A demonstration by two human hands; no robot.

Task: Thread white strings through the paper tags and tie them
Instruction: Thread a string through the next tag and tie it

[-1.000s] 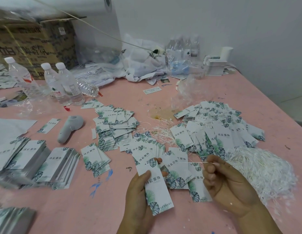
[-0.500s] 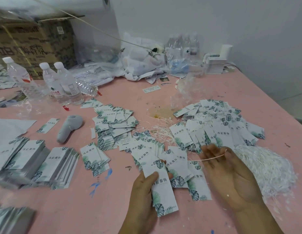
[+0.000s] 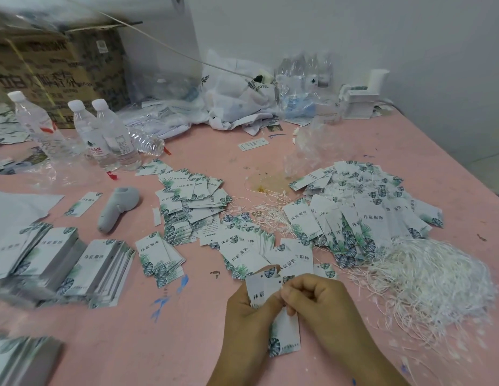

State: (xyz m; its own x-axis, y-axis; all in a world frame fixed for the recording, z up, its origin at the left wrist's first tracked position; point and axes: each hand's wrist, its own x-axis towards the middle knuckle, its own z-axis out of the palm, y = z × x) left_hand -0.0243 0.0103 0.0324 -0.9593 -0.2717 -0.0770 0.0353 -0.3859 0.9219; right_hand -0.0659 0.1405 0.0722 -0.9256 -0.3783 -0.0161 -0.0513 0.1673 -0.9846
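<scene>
My left hand [image 3: 244, 310] grips a leaf-printed paper tag [image 3: 273, 310] above the near edge of the pink table [image 3: 187, 344]; its fingers are curled round the tag's left side. My right hand [image 3: 316, 298] has its fingers [image 3: 291, 292] bunched against the tag's top, near the punched hole. Whether they pinch a string I cannot tell. The pile of white strings [image 3: 426, 277] lies just right of my hands.

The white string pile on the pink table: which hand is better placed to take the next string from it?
Probably the right hand. The tangled white string pile lies just to its right, while the left hand grips the leaf-printed paper tag and would have to cross over.
</scene>
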